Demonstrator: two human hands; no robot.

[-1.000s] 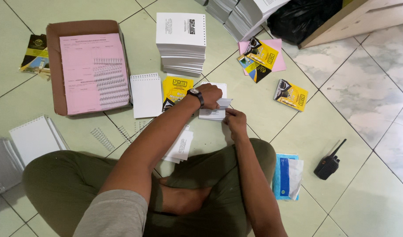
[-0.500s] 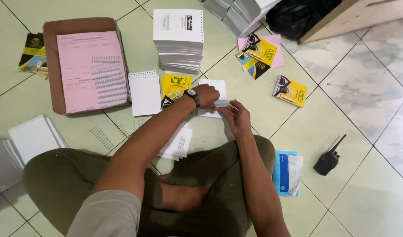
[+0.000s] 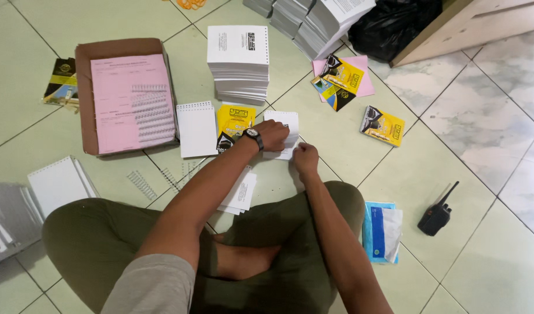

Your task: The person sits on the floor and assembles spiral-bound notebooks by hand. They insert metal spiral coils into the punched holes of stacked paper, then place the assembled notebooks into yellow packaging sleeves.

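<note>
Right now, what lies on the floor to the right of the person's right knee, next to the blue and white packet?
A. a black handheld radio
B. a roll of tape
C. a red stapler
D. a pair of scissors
A: a black handheld radio with a short antenna lies on the tile just right of the blue and white packet, apart from it.

This looks like a small printing or binding workplace, with the work done on a floor of pale green tiles (image 3: 348,134). Tall stacks of punched white sheets (image 3: 238,64) stand there, a cardboard box with pink forms and spiral coils (image 3: 130,96), yellow printed covers (image 3: 382,125), loose binding coils (image 3: 142,184) and a black walkie-talkie (image 3: 435,214)
</note>
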